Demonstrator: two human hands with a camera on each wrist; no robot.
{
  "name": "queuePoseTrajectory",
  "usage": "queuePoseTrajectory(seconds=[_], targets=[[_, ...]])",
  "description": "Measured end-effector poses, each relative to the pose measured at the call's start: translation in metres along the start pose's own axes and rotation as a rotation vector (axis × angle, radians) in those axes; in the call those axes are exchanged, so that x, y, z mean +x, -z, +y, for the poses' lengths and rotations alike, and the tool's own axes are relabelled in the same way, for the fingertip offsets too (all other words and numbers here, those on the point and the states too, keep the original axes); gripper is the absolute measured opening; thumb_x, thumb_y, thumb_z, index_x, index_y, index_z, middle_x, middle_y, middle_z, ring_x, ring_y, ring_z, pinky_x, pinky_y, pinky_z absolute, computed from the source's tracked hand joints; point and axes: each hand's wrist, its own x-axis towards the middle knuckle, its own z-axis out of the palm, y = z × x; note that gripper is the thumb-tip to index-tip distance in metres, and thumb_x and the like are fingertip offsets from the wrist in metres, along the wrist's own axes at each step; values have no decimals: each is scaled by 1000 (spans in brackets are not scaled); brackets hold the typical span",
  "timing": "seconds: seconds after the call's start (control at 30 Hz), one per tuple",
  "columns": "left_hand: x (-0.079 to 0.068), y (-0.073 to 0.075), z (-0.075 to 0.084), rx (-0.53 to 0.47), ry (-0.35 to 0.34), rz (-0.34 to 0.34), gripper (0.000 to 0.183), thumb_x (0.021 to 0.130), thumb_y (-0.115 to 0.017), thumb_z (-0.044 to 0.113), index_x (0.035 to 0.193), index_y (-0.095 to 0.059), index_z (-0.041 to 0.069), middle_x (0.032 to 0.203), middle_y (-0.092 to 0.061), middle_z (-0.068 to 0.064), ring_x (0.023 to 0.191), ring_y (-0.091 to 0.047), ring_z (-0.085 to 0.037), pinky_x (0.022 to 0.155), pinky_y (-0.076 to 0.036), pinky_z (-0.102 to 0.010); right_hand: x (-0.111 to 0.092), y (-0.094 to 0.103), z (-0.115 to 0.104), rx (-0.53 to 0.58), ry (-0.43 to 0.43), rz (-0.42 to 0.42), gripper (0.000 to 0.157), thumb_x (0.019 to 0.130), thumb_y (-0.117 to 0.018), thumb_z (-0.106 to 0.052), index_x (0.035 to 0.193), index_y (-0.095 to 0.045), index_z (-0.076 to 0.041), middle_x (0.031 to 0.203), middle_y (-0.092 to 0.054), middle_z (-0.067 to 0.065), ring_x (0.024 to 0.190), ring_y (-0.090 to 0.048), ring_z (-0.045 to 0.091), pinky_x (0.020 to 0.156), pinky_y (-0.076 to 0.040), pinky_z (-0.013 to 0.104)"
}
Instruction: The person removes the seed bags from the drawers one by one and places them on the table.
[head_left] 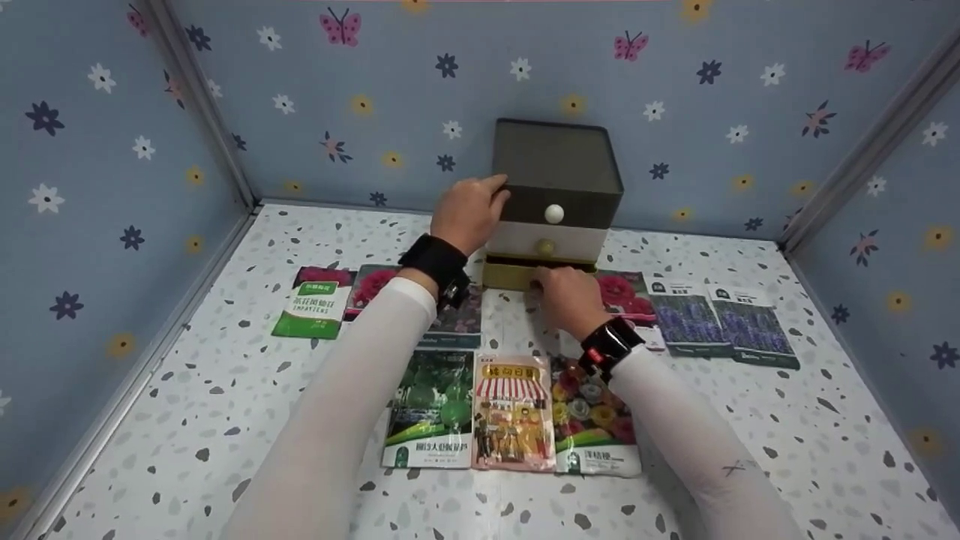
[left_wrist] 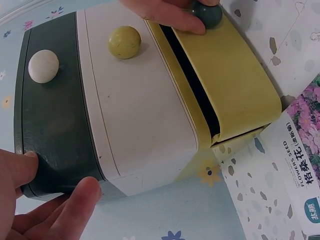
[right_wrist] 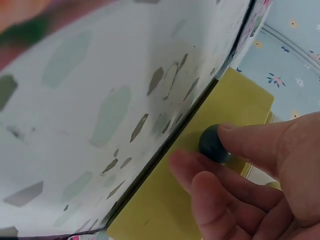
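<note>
A small three-drawer box [head_left: 556, 154] stands near the back wall, with a dark top drawer, a white middle one and a yellow bottom drawer [left_wrist: 235, 80]. That yellow drawer is pulled out a little, leaving a dark gap above its front. My left hand [head_left: 469, 214] grips the box's upper left corner, thumb and fingers about its edge. At the bottom drawer, my right hand [head_left: 571, 300] pinches the dark round knob [right_wrist: 214, 144] between thumb and fingers. A white knob [left_wrist: 43, 66] and a yellowish knob [left_wrist: 124, 42] are on the upper drawers.
Seed packets lie around the box: a green-and-white one [head_left: 309, 307] at left, purple-flower ones [head_left: 754, 330] at right. In front lie a green packet [head_left: 431, 412], a pink striped-awning packet [head_left: 514, 420] and a rose-picture packet [head_left: 596, 435]. Flower-patterned walls [head_left: 420, 90] enclose the speckled table [head_left: 187, 420].
</note>
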Motion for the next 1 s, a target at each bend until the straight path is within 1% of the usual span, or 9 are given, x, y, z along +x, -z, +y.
queuePoseTrajectory(seconds=[0.07, 0.2, 0.33, 0.47, 0.67, 0.87, 1.0], targets=[[0, 0, 0, -3, 3, 0, 41, 119, -57, 27, 154, -67, 7, 145, -73, -16, 130, -71, -32, 112, -56, -45, 1, -1, 0, -3, 2, 16, 6, 107, -76, -13, 107, -81, -9, 96, -80, 13, 82, -76, 38, 71, -62, 59], [-2, 1, 1, -6, 0, 4, 41, 119, -57, 26, 154, -67, 7, 145, -73, -15, 129, -72, -32, 111, -57, -45, 4, -5, 2, -15, 12, 80, 8, 106, -77, -13, 101, -80, -8, 91, -80, 15, 77, -75, 40, 66, -62, 60], [-3, 1, 2, 0, -7, 6, 41, 119, -57, 27, 154, -67, 7, 144, -73, -15, 127, -73, -31, 108, -58, -45, 6, -8, 4, -33, 23, 121, 11, 106, -74, -11, 97, -79, -9, 84, -78, 14, 70, -73, 39, 62, -60, 59], [-3, 2, 2, 3, -7, 9, 41, 119, -57, 26, 154, -67, 7, 145, -73, -15, 127, -73, -31, 109, -58, -44, 9, -8, 5, -43, 21, 119, 12, 106, -73, -11, 96, -79, -9, 81, -76, 13, 69, -71, 37, 61, -59, 58], [-2, 2, 2, 5, -9, 14, 41, 119, -57, 26, 154, -67, 7, 144, -73, -16, 127, -73, -32, 109, -58, -45, 12, -9, 5, -57, 6, 105, 8, 105, -76, -12, 100, -82, -10, 82, -76, 13, 69, -71, 37, 62, -58, 57], [-2, 1, 1, 11, -3, 12, 41, 119, -57, 26, 154, -67, 7, 145, -73, -15, 129, -72, -31, 110, -57, -45, 11, -11, 6, -71, 24, 122, 10, 104, -79, -15, 96, -81, -9, 81, -76, 15, 69, -72, 39, 62, -59, 58], [-2, 0, 1, 6, -3, 8, 41, 120, -57, 26, 154, -67, 7, 146, -72, -15, 129, -72, -32, 111, -57, -45, 11, -10, 5, -66, 15, 115, 9, 104, -78, -14, 98, -83, -10, 82, -77, 13, 70, -72, 38, 63, -59, 57]])
